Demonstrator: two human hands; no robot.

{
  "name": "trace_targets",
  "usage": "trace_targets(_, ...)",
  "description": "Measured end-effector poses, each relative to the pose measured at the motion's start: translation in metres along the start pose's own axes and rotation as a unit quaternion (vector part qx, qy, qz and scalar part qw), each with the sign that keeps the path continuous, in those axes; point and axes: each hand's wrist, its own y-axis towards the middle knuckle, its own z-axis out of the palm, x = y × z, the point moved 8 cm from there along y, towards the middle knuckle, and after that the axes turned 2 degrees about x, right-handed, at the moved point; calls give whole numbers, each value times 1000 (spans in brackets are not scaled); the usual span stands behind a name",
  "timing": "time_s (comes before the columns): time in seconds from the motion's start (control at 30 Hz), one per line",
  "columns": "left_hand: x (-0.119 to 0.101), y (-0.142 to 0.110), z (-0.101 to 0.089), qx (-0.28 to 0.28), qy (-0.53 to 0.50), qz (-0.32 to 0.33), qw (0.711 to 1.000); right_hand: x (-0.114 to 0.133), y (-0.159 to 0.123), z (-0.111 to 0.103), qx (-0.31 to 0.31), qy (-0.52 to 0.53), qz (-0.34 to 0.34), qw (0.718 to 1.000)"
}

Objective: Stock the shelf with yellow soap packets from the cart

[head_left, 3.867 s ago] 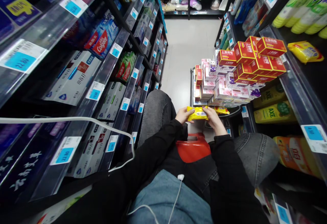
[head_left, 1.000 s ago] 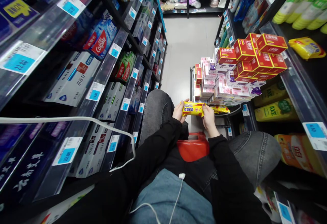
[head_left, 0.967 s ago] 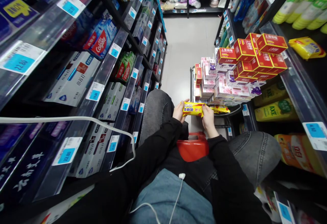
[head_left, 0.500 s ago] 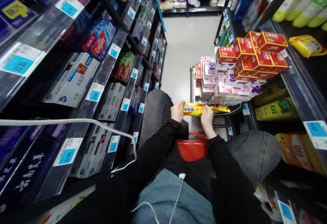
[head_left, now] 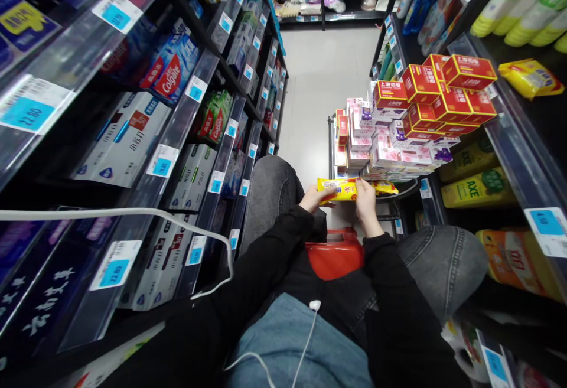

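Observation:
A yellow soap pack (head_left: 340, 190) with red and blue lettering lies level between my two hands, above my lap. My left hand (head_left: 313, 197) holds its left end from below, with fingers reaching across the front. Near the right end, my right hand (head_left: 365, 204) grips the pack with thumb and fingers closed. More yellow wrapper (head_left: 386, 187) shows just right of that hand; whether it belongs to the same pack, I cannot tell. Beyond the hands rises a stack of red boxes (head_left: 422, 84) on top of pink-and-white boxes (head_left: 385, 149).
A red stool (head_left: 334, 255) shows between my legs. Shelves of toothpaste boxes (head_left: 126, 140) run along the left. On the right shelf lie another yellow packet (head_left: 530, 78) and AXE bottles (head_left: 478, 188). A white cable (head_left: 195, 222) crosses from the left. Tiled floor (head_left: 321, 75) stretches ahead.
My left hand has shifted its hold from the top of the pack's left end to lower down, fingers now across its front. My right hand has moved slightly right along the pack.

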Motion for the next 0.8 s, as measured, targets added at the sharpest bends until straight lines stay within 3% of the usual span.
trace_targets(0.17,5,-5,10,33,-23,-39,998,4,3,-1,24,26,20,999)
trace_targets(0.8,4,-4,11,32,-33,-1,999,19,-2,2,33,47,36,998)
